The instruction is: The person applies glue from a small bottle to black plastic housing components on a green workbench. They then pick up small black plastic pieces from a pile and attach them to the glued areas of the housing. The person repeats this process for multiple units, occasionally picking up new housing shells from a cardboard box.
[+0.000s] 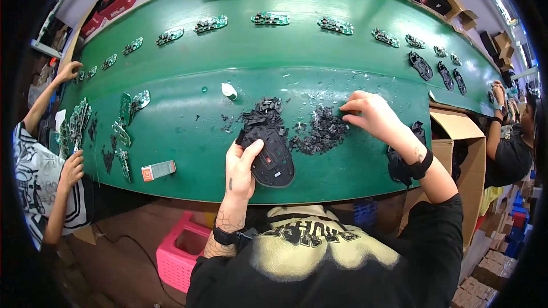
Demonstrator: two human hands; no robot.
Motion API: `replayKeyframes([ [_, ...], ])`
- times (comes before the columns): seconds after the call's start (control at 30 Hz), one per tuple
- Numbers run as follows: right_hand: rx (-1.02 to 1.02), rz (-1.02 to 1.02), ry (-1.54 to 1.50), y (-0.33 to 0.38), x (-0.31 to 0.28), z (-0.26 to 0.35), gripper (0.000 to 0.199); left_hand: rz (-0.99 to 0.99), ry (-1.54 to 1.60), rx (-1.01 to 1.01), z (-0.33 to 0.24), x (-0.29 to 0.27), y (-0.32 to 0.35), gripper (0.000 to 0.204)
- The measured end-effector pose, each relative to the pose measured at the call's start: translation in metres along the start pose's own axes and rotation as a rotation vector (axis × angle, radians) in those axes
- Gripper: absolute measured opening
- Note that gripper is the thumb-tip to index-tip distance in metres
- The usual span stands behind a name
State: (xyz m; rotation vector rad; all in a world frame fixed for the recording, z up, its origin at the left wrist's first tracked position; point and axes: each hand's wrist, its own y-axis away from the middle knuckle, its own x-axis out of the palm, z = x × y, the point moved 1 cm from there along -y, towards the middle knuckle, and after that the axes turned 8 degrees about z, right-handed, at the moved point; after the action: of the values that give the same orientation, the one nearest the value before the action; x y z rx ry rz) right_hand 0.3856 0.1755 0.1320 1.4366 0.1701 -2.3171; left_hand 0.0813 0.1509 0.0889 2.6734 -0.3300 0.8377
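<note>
My left hand (pixel 241 166) grips a black plastic mouse base shell (pixel 274 162), thumb laid over its inner face, just above the green bench near its front edge. My right hand (pixel 371 113) is at the right side of a heap of small black and clear parts (pixel 322 131). Its thumb and forefinger come together in a pinch; whatever is between them is too small to make out. Behind the shell lies a second pile of black plastic pieces (pixel 265 113), partly covered by it.
Green circuit boards (pixel 271 19) stand in a row along the far belt, followed by black shells (pixel 420 65). A white bottle (pixel 229 91), small box (pixel 158 170) and stacked boards (pixel 125 108) lie leftward. Co-workers sit either side. An open carton (pixel 456 128) stands right, a pink stool (pixel 177 254) below.
</note>
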Motion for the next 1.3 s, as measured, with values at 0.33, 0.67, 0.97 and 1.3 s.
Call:
replayKeyframes([
  [0.33,0.007,0.008,-0.041,-0.005,0.014,0.005,0.011,0.049,-0.11,0.028,-0.009,-0.017,0.0,0.02],
  [0.67,0.107,0.015,-0.981,0.003,0.005,0.051,0.006,0.152,-0.112,-0.035,-0.005,-0.012,-0.007,0.031],
  [0.97,0.084,0.102,-1.293,-0.009,0.024,0.085,0.012,0.228,-0.08,-0.029,-0.015,0.002,-0.01,0.034],
  [1.3,-0.119,0.055,-0.73,-0.008,0.021,0.103,0.013,0.266,-0.109,0.006,-0.019,0.004,-0.014,0.035],
])
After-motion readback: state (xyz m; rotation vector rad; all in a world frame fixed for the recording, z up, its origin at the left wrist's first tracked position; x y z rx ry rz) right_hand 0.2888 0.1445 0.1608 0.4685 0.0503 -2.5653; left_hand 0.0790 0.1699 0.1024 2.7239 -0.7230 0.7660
